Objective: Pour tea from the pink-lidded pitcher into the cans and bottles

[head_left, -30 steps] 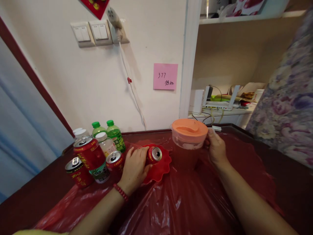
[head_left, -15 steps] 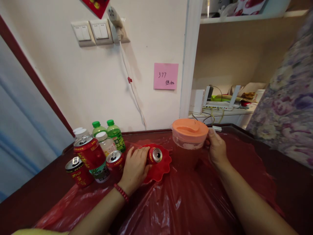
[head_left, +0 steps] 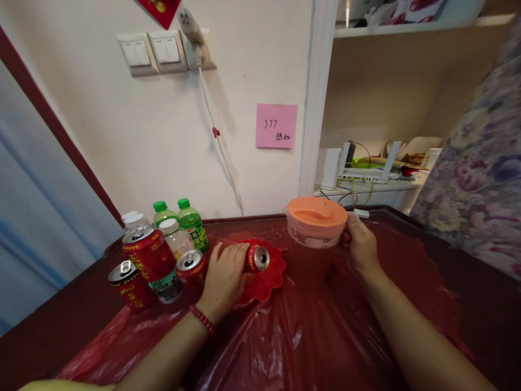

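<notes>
My left hand [head_left: 226,272], with a red bead bracelet at its wrist, is wrapped round a red drink can [head_left: 258,259]. That can leans to the right over a red wavy-rimmed plate [head_left: 277,278], its opened top facing me; whether it touches the plate is hidden. On the right, my right hand [head_left: 361,245] is closed at the side of a clear plastic jug [head_left: 313,237] with an orange lid [head_left: 317,210]. The jug stands upright beside the plate, and my fingers hide most of its handle.
Left of my left hand stand several red cans [head_left: 132,286] and bottles, including a green-capped bottle [head_left: 192,224]. Red plastic film [head_left: 280,347] covers the dark table. Behind are the wall and a shelf with a white router [head_left: 362,172].
The can in my left hand has shifted very slightly. My right hand and the jug stay where they were.
</notes>
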`<state>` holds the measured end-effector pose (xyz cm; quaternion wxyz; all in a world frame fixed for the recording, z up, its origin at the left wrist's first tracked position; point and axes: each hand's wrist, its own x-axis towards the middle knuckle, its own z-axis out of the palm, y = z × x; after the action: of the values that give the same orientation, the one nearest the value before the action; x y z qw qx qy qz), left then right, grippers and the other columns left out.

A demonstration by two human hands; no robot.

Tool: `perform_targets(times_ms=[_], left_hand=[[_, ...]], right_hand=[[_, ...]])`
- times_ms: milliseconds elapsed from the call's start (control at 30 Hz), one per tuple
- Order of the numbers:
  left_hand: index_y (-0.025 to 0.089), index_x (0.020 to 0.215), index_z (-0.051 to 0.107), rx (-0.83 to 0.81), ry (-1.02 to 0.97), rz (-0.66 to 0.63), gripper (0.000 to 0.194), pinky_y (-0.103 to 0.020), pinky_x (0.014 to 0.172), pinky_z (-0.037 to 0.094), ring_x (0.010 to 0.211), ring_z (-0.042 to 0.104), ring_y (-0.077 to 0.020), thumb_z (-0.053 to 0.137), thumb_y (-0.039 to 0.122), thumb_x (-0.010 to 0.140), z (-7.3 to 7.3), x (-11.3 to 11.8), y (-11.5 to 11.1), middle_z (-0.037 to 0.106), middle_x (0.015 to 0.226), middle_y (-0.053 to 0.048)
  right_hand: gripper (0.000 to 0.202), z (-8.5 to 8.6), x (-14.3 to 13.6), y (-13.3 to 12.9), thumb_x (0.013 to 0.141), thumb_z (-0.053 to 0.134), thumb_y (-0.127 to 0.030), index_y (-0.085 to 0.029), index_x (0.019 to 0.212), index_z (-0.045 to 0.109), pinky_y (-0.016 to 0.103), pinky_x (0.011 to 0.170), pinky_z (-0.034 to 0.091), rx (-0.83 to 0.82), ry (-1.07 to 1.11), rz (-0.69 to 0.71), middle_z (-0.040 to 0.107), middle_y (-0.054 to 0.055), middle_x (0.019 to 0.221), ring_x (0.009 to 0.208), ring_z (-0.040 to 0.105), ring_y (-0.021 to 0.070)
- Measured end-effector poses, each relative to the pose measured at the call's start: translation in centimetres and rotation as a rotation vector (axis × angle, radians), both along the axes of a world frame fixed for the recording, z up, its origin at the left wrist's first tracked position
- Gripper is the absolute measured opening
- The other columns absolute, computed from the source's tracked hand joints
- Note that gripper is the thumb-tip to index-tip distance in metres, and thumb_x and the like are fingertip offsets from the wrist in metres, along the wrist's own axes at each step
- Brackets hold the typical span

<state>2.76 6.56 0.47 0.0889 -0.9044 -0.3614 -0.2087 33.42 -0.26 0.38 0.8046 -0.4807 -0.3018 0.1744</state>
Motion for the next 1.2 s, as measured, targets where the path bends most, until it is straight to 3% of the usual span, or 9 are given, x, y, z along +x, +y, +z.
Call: perform_targets(times_ms=[233, 433, 633, 800, 900, 1033, 1200], left_hand=[[0.015, 0.137, 0.054, -0.035, -0.014, -0.003, 0.056, -0.06, 0.119, 0.029, 0.127, 0.062, -0.0357, 0.067, 0.012, 0.082, 0.2, 0.1, -0.2, 0.067, 0.138, -0.017], [0.019, 0.135, 0.054, -0.204, -0.189, -0.019, 0.055, -0.059, 0.117, 0.034, 0.126, 0.062, -0.0345, 0.074, 0.021, 0.083, 0.8, 0.0, -0.3, 0.069, 0.134, -0.015], [0.019, 0.132, 0.059, -0.518, -0.484, -0.01, 0.058, -0.051, 0.107, 0.046, 0.123, 0.063, -0.0349, 0.078, 0.028, 0.078, 0.9, -0.1, 0.3, 0.069, 0.134, -0.014], [0.017, 0.126, 0.06, -0.733, -0.755, -0.06, 0.06, -0.048, 0.108, 0.047, 0.122, 0.065, -0.0339, 0.08, 0.032, 0.072, 0.6, 0.1, 0.8, 0.07, 0.13, -0.013], [0.014, 0.125, 0.059, -0.815, -0.851, -0.084, 0.063, -0.049, 0.109, 0.047, 0.121, 0.065, -0.0342, 0.081, 0.034, 0.07, 0.5, 0.0, 1.0, 0.07, 0.128, -0.015], [0.015, 0.126, 0.059, -0.806, -0.886, -0.086, 0.062, -0.049, 0.11, 0.046, 0.123, 0.064, -0.0339, 0.081, 0.032, 0.07, 0.4, -0.2, 1.2, 0.07, 0.13, -0.015], [0.016, 0.125, 0.061, -0.79, -0.884, -0.07, 0.06, -0.049, 0.112, 0.043, 0.125, 0.063, -0.034, 0.081, 0.029, 0.07, 0.5, -0.2, 0.8, 0.069, 0.132, -0.014]], right_hand=[[0.065, 0.2, -0.1, 0.0, 0.063, 0.08, -0.08, -0.02, 0.077, 0.062, 0.021, 0.036, 0.03, -0.015, 0.048, 0.004, 0.044, -0.008, 0.051, 0.041, 0.041, 0.0092], [0.059, -0.6, 0.3, 0.2, 0.069, 0.079, -0.076, -0.022, 0.079, 0.055, 0.021, 0.039, 0.033, -0.003, 0.044, -0.008, 0.044, -0.009, 0.054, 0.043, 0.043, 0.0095], [0.061, -1.4, 1.0, 1.0, 0.076, 0.065, -0.081, -0.024, 0.093, 0.051, 0.025, 0.053, 0.044, 0.076, -0.003, -0.174, 0.055, -0.007, 0.07, 0.056, 0.052, 0.012], [0.057, -1.0, 1.8, 1.2, 0.077, 0.066, -0.076, -0.024, 0.092, 0.049, 0.032, 0.065, 0.047, 0.095, -0.062, -0.379, 0.057, -0.003, 0.082, 0.068, 0.057, 0.0153], [0.05, 0.0, 2.2, 0.8, 0.08, 0.064, -0.07, -0.024, 0.093, 0.048, 0.036, 0.071, 0.047, 0.132, -0.102, -0.486, 0.056, -0.002, 0.084, 0.07, 0.055, 0.0163], [0.039, 2.7, 2.2, -0.6, 0.082, 0.064, -0.059, -0.027, 0.092, 0.045, 0.039, 0.078, 0.046, 0.241, -0.17, -0.631, 0.054, -0.001, 0.089, 0.072, 0.051, 0.0172], [0.032, 6.7, -1.1, -2.9, 0.081, 0.067, -0.051, -0.027, 0.095, 0.05, 0.037, 0.071, 0.043, 0.389, -0.268, -0.643, 0.056, 0.0, 0.091, 0.071, 0.053, 0.0186]])
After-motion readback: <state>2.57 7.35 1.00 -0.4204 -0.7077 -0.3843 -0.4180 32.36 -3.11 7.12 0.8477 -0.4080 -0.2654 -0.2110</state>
